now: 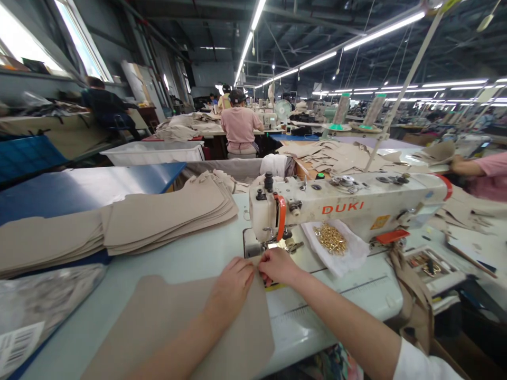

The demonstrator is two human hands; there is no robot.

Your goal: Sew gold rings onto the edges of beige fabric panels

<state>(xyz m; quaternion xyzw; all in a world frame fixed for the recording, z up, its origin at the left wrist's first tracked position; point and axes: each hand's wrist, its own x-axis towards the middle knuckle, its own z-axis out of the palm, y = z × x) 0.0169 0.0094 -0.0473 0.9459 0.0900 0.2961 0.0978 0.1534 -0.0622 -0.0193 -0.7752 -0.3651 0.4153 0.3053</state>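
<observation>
At the needle end of the sewing machine (348,208), both hands meet on the far edge of a tan fabric panel (166,322) that lies flat on the pale table (198,253). Left hand (232,287): palm down on the panel, fingers curled onto its edge, pressing and pinching it. Right hand (279,266): fingertips closed in a pinch on the same edge, just before the presser foot (291,244); whether a small part sits between the fingers cannot be told.

The panel appears thin, light and limp, with a matte surface that should drag rather than slide freely on the table; judged so from the way it lies without curl or standing edge. Such a piece is best held at the edge nearest the needle, 2 hands close together, flat pressure keeping it from buckling.

Beside the machine head, a white cloth (336,245) carries a heap of small gold rings (331,237). To the left, a stack of cut panels (158,216) of the same tan cloth rests partly on a blue table (79,187). Beyond, a seated person (240,129) in pink works at another machine; a co-worker's arm (471,168) shows at right.
</observation>
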